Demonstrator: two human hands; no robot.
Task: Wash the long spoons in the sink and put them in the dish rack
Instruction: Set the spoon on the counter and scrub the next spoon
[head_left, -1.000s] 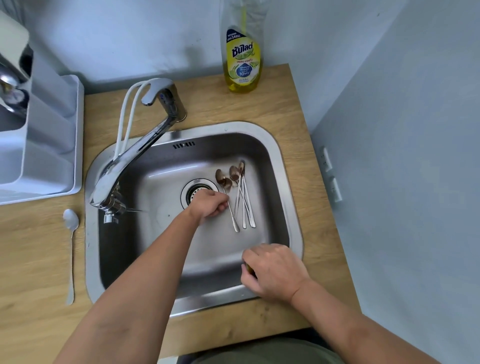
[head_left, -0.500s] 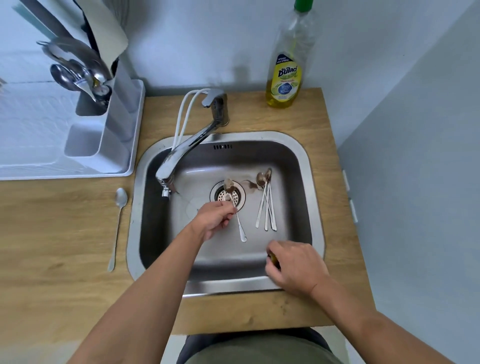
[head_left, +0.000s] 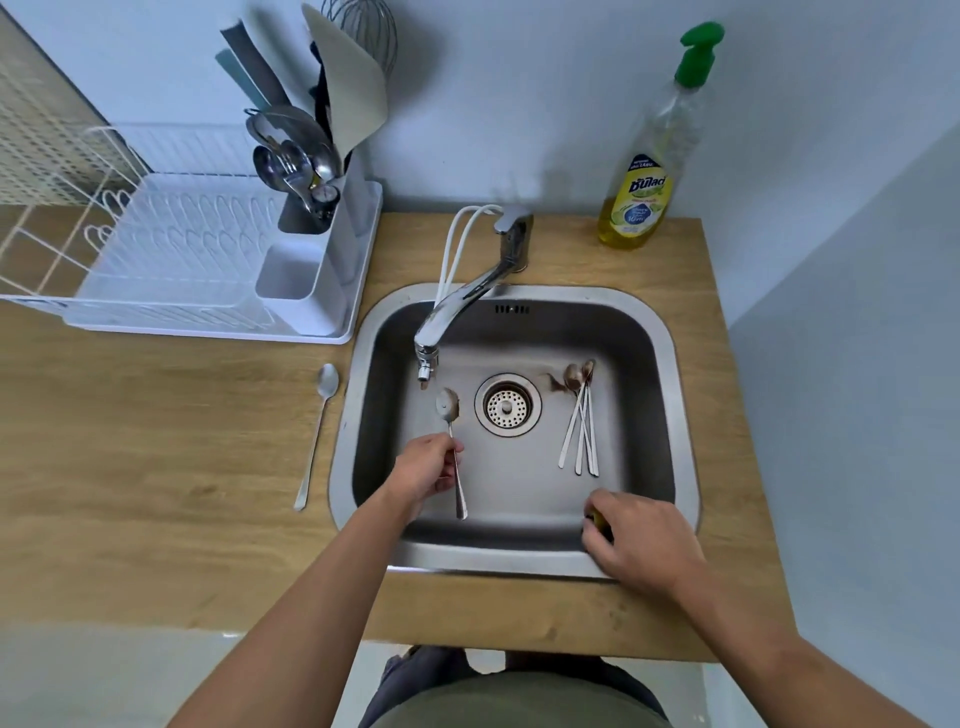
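Observation:
My left hand (head_left: 427, 466) grips a long dirty spoon (head_left: 450, 431) by the middle of its handle, bowl pointing up, just below the faucet spout (head_left: 427, 364). Three more soiled long spoons (head_left: 581, 421) lie bunched on the right of the steel sink (head_left: 670, 364). My right hand (head_left: 641, 540) rests on the sink's front right corner, fingers closed over a small yellow-green thing, mostly hidden. A clean-looking long spoon (head_left: 318, 431) lies on the wooden counter left of the sink. The white dish rack (head_left: 171, 280) stands at the back left.
The rack's cutlery holder (head_left: 311, 208) carries ladles, a whisk and other utensils. A bottle of yellow dish soap (head_left: 641, 187) stands at the back right of the counter (head_left: 156, 493). The drain strainer (head_left: 506, 405) sits mid-sink. A grey wall runs along the right.
My left hand lifted one spoon from the bunch and carried it left, from over the drain to under the spout. The view pulled back and tilted up, bringing the dish rack into sight.

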